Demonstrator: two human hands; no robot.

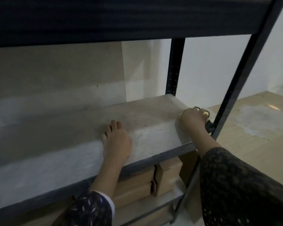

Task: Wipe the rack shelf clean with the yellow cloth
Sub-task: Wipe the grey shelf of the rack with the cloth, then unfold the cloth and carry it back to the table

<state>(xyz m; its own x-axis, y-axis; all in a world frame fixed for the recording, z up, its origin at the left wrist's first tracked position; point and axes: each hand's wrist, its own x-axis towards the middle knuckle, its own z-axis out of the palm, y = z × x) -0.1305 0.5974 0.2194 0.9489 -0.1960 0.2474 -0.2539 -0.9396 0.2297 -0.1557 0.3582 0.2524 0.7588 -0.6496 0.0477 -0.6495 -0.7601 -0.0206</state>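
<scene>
The rack shelf [145, 121] is a dusty beige board with a grey front edge, running from lower left to the right. My left hand [117, 141] rests flat on it near the front edge, fingers straight and holding nothing. My right hand [193, 118] is at the shelf's far right end, fingers curled over the yellow cloth [205, 113]. Only small yellow patches of the cloth show past my fingers and beside my thumb; the rest is hidden under the hand.
A black upright [175, 67] stands at the shelf's back right corner and another black upright [232, 95] slants just right of my right hand. A dark upper shelf [121, 18] hangs overhead. Cardboard boxes [153, 181] sit on the shelf below. Wooden floor [260, 128] lies to the right.
</scene>
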